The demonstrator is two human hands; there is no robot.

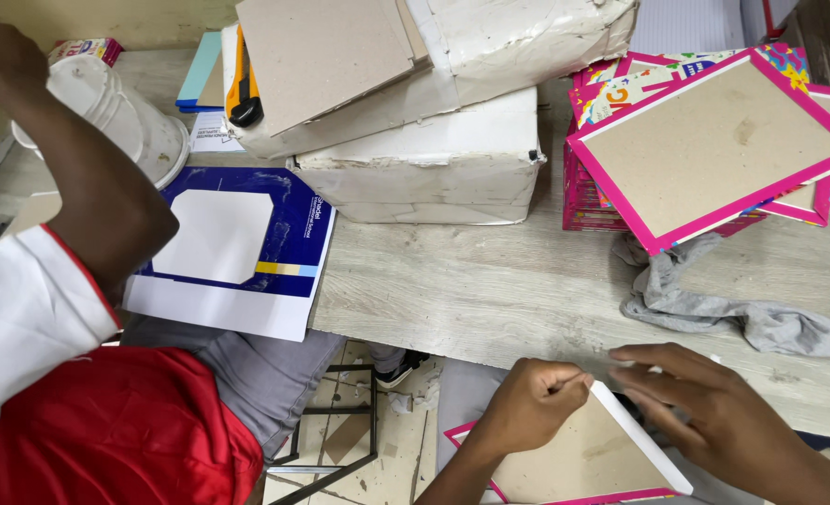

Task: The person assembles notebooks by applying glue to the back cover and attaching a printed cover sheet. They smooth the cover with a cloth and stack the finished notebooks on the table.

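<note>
Pink-edged board [583, 458] sits at the table's near edge [490, 309], long axis diagonal, white edge running upper-left to lower-right. Left hand [530, 404] pinches its top corner; right hand [714, 411] rests on it, fingers loosely extended.

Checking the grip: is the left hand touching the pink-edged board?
Touching. The head view shows the left hand pinching the top corner of the pink-edged board, no gap visible.

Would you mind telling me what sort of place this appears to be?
Probably a small craft or bookbinding workshop: a stack of pink-edged board covers lies on the wooden table, a utility knife rests on wrapped white bundles, and both hands work on another pink-edged board.
</note>
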